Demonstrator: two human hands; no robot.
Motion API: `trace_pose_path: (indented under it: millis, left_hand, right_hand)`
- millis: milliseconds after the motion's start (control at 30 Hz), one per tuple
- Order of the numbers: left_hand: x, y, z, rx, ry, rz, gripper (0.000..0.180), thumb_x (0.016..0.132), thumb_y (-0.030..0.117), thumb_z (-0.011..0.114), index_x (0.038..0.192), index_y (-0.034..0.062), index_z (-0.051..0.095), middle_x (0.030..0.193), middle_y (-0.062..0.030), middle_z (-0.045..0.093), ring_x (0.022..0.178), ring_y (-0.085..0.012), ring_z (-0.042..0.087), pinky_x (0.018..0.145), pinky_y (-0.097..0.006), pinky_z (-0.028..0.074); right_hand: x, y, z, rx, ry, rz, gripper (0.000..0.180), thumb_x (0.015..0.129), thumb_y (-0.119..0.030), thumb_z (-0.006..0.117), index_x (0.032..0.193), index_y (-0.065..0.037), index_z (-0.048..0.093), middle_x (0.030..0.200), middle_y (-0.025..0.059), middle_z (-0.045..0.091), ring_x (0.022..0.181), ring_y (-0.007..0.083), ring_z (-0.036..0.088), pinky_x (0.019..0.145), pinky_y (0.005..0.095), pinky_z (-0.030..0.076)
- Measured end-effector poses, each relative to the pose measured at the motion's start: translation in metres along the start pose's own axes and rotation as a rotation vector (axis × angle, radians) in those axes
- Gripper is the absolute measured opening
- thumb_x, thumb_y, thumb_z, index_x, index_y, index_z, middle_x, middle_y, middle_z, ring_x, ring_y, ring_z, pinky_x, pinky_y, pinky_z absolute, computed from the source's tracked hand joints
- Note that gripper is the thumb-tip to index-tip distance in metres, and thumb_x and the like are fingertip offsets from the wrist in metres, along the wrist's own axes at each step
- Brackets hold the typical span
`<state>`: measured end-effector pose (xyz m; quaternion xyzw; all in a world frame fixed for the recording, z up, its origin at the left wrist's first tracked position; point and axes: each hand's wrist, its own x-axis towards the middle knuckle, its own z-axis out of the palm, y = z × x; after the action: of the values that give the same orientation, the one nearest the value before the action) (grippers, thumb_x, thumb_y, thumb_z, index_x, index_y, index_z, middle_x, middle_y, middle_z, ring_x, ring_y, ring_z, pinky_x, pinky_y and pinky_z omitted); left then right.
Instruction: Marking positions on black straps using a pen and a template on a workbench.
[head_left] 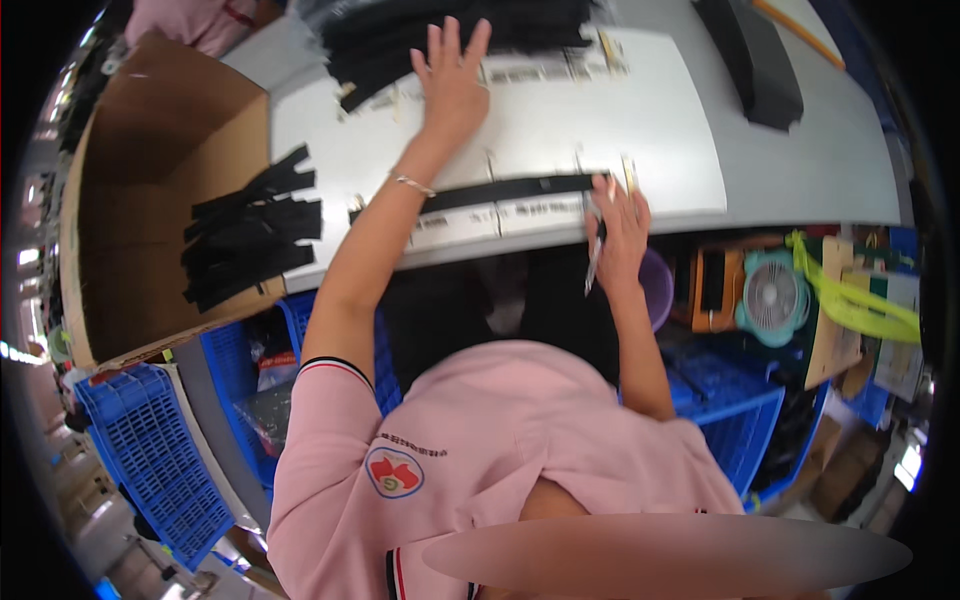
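My left hand (455,95) reaches to the far side of the table, its fingers spread over the near edge of a pile of black strips (530,30). One long black strip (510,190) lies straight across a white marked board (660,130), passing beside my left forearm. At its right end my right hand (622,225) rests with its fingertips on the strip. A slim, pale, silvery tool (592,265) is held in that hand and points down past the table edge; its exact kind is unclear.
Several black strips (250,235) hang over the edge of an open cardboard box (95,220) at the left. A folded black piece (755,70) lies at the back right. Below stand blue crates (155,440), a small teal fan (775,295) and a purple bin (655,290).
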<state>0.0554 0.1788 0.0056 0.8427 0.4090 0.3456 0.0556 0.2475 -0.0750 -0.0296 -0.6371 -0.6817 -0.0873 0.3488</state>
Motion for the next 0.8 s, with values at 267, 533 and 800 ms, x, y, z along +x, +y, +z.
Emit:
trace_pose_path:
  millis: [267,533,800]
  left_hand:
    - [-0.156,0.082,-0.088,-0.053,-0.342,-0.149,0.066,0.097,0.030,0.065,0.153,0.0042,0.042,0.164,-0.0235,0.029,0.155,-0.0419,0.017,0.120,-0.065,0.004]
    - [-0.214,0.082,-0.104,0.071,-0.282,-0.301,0.070,0.099,0.033,0.064,0.157,0.0058,0.037,0.165,-0.0168,0.032,0.155,-0.0350,0.023,0.121,-0.065,0.000]
    - [-0.225,0.051,-0.119,0.140,-0.143,-0.389,0.065,0.097,0.037,0.067,0.151,0.0078,0.047,0.160,-0.0181,0.039,0.152,-0.0381,0.029,0.114,-0.075,0.003]
  right_hand:
    - [0.008,-0.010,-0.001,-0.011,0.036,0.009,0.037,0.088,-0.007,0.074,0.121,-0.010,0.058,0.131,0.0058,0.069,0.128,0.0277,0.061,0.116,0.0488,0.031]
    - [-0.005,0.009,-0.009,-0.152,0.048,0.026,0.033,0.090,-0.005,0.074,0.120,-0.011,0.062,0.133,-0.0013,0.069,0.130,0.0216,0.059,0.118,0.0448,0.030]
    - [-0.001,0.013,-0.014,-0.136,0.019,0.000,0.025,0.096,-0.010,0.068,0.121,-0.011,0.063,0.133,0.0003,0.069,0.128,0.0221,0.059,0.118,0.0454,0.033]
